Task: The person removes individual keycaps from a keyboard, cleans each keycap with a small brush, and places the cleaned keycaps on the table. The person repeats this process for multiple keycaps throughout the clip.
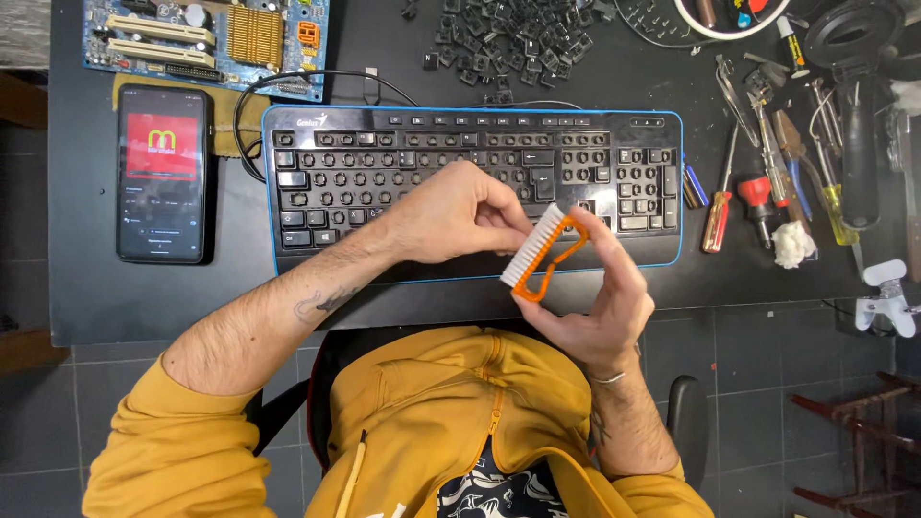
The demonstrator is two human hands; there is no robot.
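Right hand holds an orange brush by its loop handle, fingers wrapped round the frame, white bristles facing up-left. Left hand is pinched at the bristle edge, fingertips touching the white bristles; whether it grips anything small there, cannot tell. Both hands hover over the lower right part of a black keyboard with a blue rim, most keycaps off, bare stems showing. Brush sits just above the keyboard's front edge, near the middle of the desk.

Behind the keyboard: a pile of loose black keycaps. Far left: a phone, screen lit red, lying flat on the desk. Above it a blue circuit board. Cable loops from the keyboard's top left corner. Right of the keyboard: screwdrivers and pliers lying side by side, a white wad near them. Person wears a yellow hoodie, sleeves pushed up.
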